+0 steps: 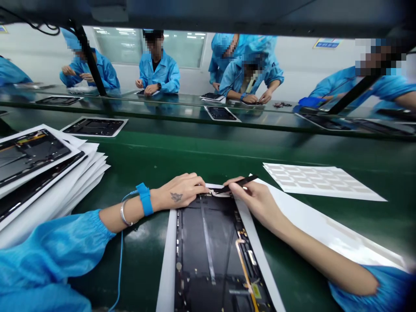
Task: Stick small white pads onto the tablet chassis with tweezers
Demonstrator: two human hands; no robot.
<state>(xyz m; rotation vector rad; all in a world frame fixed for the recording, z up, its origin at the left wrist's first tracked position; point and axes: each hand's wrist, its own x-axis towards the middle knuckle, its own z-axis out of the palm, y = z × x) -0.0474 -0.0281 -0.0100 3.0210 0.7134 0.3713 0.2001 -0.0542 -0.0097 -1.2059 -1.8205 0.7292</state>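
Note:
An opened tablet housing lies on a white sheet in front of me, with its black inside, a silvery strip and an orange flex cable showing. Over its far left corner rests my left hand, its fingers curled and fingertips pressed together at the far edge; what they pinch there is hidden. Dark tweezers are gripped in my right hand, their tips close to my left fingertips. A small pale strip lies under the tips along that edge. On my left wrist sit a blue strap and a silver bangle.
To the left rises a stack of white sheets with opened tablets. At right are a sheet of pale labels and a white sheet. Beyond, more tablets lie on a green belt; several co-workers in blue sit opposite. A blue cord hangs from my strap.

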